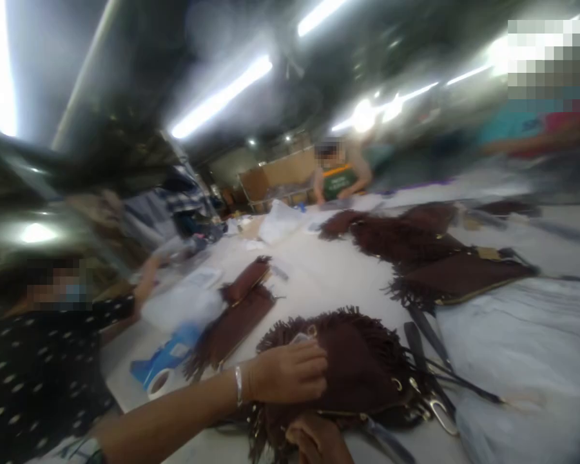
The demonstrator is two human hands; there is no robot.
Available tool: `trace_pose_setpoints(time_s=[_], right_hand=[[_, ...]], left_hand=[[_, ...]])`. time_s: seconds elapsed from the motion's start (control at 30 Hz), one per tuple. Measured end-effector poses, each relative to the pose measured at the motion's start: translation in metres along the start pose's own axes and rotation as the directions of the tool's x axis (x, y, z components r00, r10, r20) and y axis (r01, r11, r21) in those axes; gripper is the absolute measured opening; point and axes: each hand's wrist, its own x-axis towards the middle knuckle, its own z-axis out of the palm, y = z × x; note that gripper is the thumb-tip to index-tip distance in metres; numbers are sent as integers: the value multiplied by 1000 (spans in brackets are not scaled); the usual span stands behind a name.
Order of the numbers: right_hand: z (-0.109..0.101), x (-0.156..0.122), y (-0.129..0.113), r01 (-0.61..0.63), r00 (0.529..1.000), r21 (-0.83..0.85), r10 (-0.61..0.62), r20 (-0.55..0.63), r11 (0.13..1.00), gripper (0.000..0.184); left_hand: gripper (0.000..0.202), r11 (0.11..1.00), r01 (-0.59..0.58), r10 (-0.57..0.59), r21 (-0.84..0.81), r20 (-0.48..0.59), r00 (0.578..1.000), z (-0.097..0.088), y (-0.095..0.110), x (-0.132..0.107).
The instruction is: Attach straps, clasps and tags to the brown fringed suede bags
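A dark brown fringed bag (352,367) with gold-coloured rings and zip lies on the table right in front of me. My left hand (290,370), a bangle at its wrist, rests on the bag with its fingers bent. Something small and pale (299,338) shows at that hand's far side; its kind is unclear. Below, my right hand (316,438) is closed at the bag's near edge and seems to grip it; part of it is cut off by the frame. Dark straps and a metal clasp (442,415) lie at the bag's right end.
More brown fringed bags lie on the white table (314,277), one pair (244,316) left, a pile (415,251) right. Plastic sheeting (526,361) covers the right side. A tape roll (160,383) and blue packet (169,354) sit left. Co-workers are at left (43,361), far side and right.
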Motion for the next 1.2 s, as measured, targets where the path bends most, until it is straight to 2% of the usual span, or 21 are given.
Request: trace_pose_setpoints(time_s=[0.07,0.13,0.2,0.27,0.3,0.37,0.43,0.47,0.5,0.57,0.6,0.67,0.73,0.8,0.9,1.0,1.13,1.2], right_hand=[[7,3,6,-36,999,18,36,-15,999,37],[11,-1,8,-33,999,-4,33,-33,999,34],[13,-7,8,-23,999,-62,21,-32,998,32],[15,-11,7,-33,999,-106,29,-34,994,33],[17,-12,6,-39,999,-121,34,-41,992,34],[21,-12,4,-43,997,-157,32,-72,987,35],[27,-13,4,-33,991,-214,4,-136,976,35],[31,-14,3,-19,985,-246,-24,-171,969,34],[35,-15,2,5,977,-282,-65,-202,959,33],[43,-18,0,64,948,-377,-174,-266,924,32],[47,-20,-2,83,927,-438,-230,-296,895,32],[54,-22,-7,77,881,-579,-327,-341,812,31],[58,-23,-15,32,854,-688,-377,-357,725,31],[58,-20,-25,-7,853,-717,-370,-368,698,32],[51,-11,-39,-47,874,-618,-267,-407,785,32],[41,0,-50,-134,900,-492,-102,-424,860,30],[31,7,-51,-264,927,-455,95,-362,851,30],[29,6,-48,-301,931,-462,151,-334,834,30]], left_hand=[[16,993,87,-80,-84,81,994,18,9,-44],[27,960,176,-145,-218,153,978,32,20,-77],[47,882,302,-240,-363,208,948,38,31,-97],[60,750,473,-426,-462,210,880,37,40,-105],[60,669,563,-550,-484,187,814,37,44,-105],[48,488,731,-784,-477,129,608,37,51,-101],[33,308,849,-902,-428,152,404,42,56,-95],[36,226,888,-924,-400,202,326,47,57,-93],[44,158,913,-927,-376,261,268,51,59,-92],[61,77,933,-910,-351,357,210,59,61,-92],[66,62,934,-902,-351,381,203,62,61,-94],[74,73,926,-892,-372,390,227,64,63,-98],[79,110,911,-890,-398,368,268,64,65,-103],[80,168,890,-887,-424,329,324,62,69,-108],[79,254,841,-861,-477,285,422,56,76,-113],[78,308,759,-833,-574,221,506,49,82,-115],[67,366,614,-788,-699,118,604,44,90,-114],[58,368,578,-781,-729,96,617,45,93,-114]])
